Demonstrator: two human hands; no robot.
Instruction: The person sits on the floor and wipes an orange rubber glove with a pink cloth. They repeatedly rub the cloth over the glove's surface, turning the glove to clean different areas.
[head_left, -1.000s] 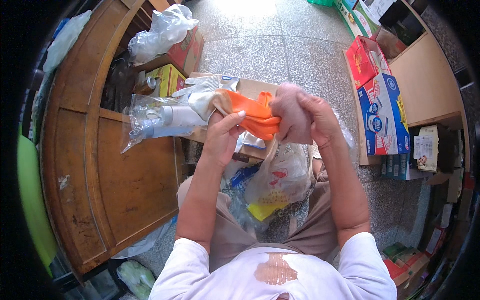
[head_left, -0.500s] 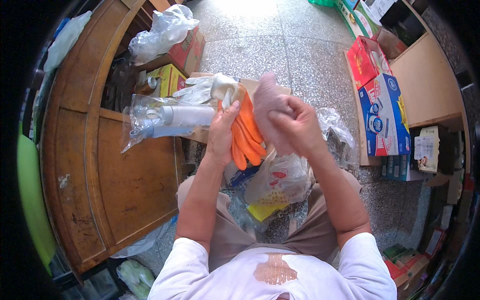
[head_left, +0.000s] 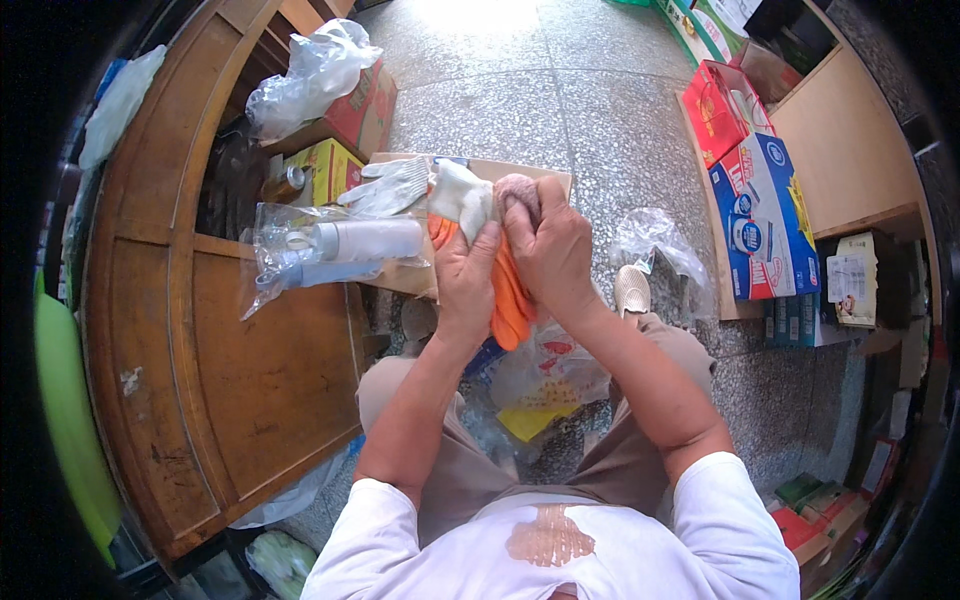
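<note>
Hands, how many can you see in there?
2: the left hand holds an orange glove, and the right hand, beside it, grips a pink cloth. No other hands show.

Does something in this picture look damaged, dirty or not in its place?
Yes: the white fabric shirt has an irregular brown patch, odd against the plain front; stain, hole or print, I cannot tell. A crumpled clear plastic bag lies loose on the grey speckled floor.
</note>
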